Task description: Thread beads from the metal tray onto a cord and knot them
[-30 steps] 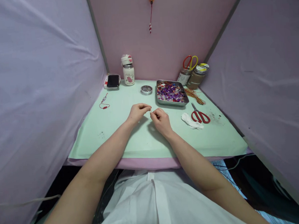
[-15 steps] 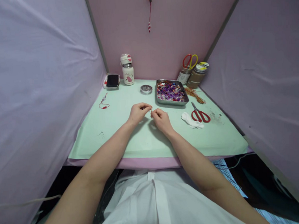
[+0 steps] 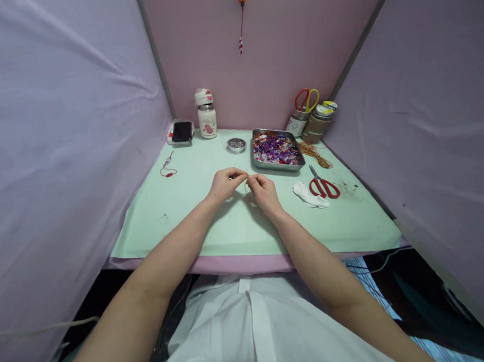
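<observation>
Left hand point(image 3: 227, 183) and right hand point(image 3: 264, 192) in tight fingertip pinches on thin cord point(image 3: 245, 188).

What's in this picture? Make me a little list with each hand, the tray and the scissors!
Left hand: pinching a thin cord
Right hand: pinching it too, close beside the left
Metal tray: holds many small beads, lots of them purple
Red-handled scissors: lying right of the hands, next to a crumpled white thing
</observation>
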The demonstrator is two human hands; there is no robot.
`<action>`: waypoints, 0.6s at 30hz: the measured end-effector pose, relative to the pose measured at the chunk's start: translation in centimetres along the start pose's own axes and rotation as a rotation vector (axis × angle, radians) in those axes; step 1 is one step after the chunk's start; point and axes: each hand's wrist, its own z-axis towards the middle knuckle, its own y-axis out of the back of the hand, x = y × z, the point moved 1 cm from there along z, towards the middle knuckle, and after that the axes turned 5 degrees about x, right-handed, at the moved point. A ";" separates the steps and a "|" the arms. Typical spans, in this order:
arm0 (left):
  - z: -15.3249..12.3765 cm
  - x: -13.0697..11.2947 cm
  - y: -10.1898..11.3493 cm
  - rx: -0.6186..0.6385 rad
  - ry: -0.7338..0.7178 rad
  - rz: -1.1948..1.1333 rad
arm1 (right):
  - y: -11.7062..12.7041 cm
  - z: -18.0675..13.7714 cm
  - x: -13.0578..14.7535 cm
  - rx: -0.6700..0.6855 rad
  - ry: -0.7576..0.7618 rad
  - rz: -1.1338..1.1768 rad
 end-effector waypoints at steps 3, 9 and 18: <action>0.0 0.0 -0.1 0.031 -0.026 0.030 | 0.1 0.3 -0.5 -0.001 0.007 -0.019; -0.1 0.0 -0.1 0.093 -0.022 0.008 | 0.3 0.4 -0.5 -0.016 -0.026 0.007; -0.2 -0.1 -0.2 0.128 -0.013 0.013 | 0.6 0.4 0.1 -0.065 0.117 0.056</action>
